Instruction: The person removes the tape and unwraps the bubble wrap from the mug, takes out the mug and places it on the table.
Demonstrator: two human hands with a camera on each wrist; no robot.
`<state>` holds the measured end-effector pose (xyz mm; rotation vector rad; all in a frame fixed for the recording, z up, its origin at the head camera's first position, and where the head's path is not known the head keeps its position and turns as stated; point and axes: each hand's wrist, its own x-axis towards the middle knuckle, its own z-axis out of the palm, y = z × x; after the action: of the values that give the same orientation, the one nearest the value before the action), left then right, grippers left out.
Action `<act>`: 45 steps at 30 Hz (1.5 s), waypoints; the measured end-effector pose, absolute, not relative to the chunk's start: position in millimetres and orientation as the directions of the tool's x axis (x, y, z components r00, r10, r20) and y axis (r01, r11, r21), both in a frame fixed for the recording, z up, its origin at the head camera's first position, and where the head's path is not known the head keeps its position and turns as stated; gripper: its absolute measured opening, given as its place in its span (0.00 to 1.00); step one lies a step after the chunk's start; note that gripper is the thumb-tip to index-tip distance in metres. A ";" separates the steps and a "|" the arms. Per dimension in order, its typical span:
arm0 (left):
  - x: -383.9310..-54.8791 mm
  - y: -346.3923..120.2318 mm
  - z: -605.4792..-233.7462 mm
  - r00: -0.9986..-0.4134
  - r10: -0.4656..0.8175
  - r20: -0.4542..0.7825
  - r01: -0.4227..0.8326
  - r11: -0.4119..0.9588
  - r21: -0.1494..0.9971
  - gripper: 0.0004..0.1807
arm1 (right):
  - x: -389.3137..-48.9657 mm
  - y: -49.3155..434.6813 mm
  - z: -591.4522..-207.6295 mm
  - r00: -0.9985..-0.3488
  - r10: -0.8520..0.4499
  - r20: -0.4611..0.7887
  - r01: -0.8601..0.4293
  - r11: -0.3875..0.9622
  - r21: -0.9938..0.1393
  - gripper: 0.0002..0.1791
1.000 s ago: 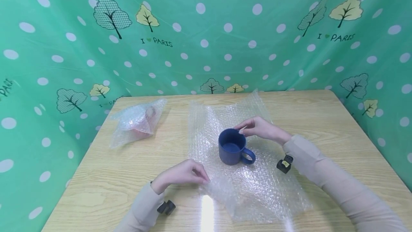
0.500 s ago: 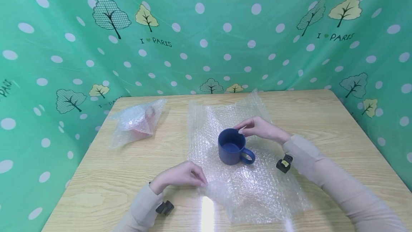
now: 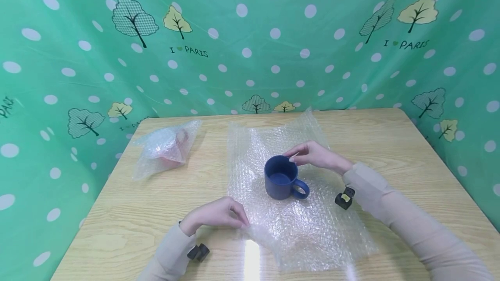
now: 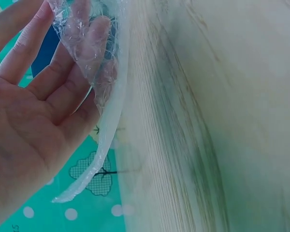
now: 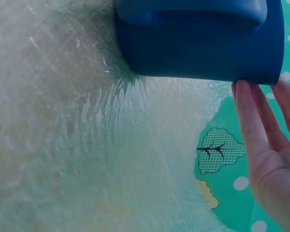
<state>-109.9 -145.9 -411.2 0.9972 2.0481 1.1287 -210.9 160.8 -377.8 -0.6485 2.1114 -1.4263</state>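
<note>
A dark blue mug (image 3: 278, 190) stands upright on a spread sheet of clear bubble wrap (image 3: 320, 224), its handle toward the lower right. My right hand (image 3: 318, 156) pinches the far right of the mug's rim between thumb and fingers; in the right wrist view the fingertips (image 5: 242, 89) touch the mug wall (image 5: 198, 53). At the sheet's near left corner, my left hand (image 3: 218, 212) pinches the bubble wrap edge and holds it slightly raised. The left wrist view shows that wrap (image 4: 94, 43) lying over several fingers.
Toward the back left of the wooden table (image 3: 117, 211) lies a bubble-wrapped bundle (image 3: 166, 148) with something pinkish inside. A green dotted curtain (image 3: 218, 77) hangs behind the table's far edge.
My left hand has shifted slightly left and toward me with the pinched wrap corner, which looks more drawn out. The right hand and the mug have hardly moved.
</note>
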 end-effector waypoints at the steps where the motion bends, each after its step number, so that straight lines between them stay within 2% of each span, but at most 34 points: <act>1: -109.8 -146.2 -411.0 -0.545 0.827 -0.137 0.327 0.360 0.874 0.06 | -210.7 160.8 -377.7 -0.758 -0.636 -0.145 -0.104 0.337 -0.936 0.17; 12: -109.6 -149.4 -411.8 -0.516 0.847 -0.124 0.347 0.339 0.874 0.06 | -208.3 160.6 -379.9 -0.766 -0.630 -0.130 -0.116 0.334 -0.935 0.17; 20: -111.7 -151.7 -406.6 -0.536 0.831 -0.150 0.337 0.374 0.864 0.09 | -204.5 160.8 -379.2 -0.786 -0.607 -0.119 -0.131 0.351 -0.927 0.18; 27: -115.7 -153.5 -399.9 -0.529 0.840 -0.119 0.341 0.338 0.877 0.12 | -201.4 160.8 -376.7 -0.796 -0.592 -0.126 -0.104 0.339 -0.935 0.18; 32: -121.3 -153.0 -396.7 -0.577 0.813 -0.078 0.325 0.317 0.891 0.14 | -196.1 162.9 -372.4 -0.805 -0.584 -0.105 -0.115 0.327 -0.938 0.18; 38: -127.5 -149.7 -388.1 -0.670 0.736 -0.094 0.295 0.380 0.877 0.16 | -186.7 166.1 -367.0 -0.818 -0.566 -0.105 -0.107 0.329 -0.938 0.19; 45: -136.2 -143.4 -373.9 -0.702 0.708 -0.080 0.321 0.414 0.851 0.15 | -173.5 168.8 -364.9 -0.859 -0.506 -0.080 -0.106 0.329 -0.938 0.19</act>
<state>-136.2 -143.4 -373.9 0.8766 2.2439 1.2123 -173.5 168.8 -364.9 -0.5435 2.2413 -1.5405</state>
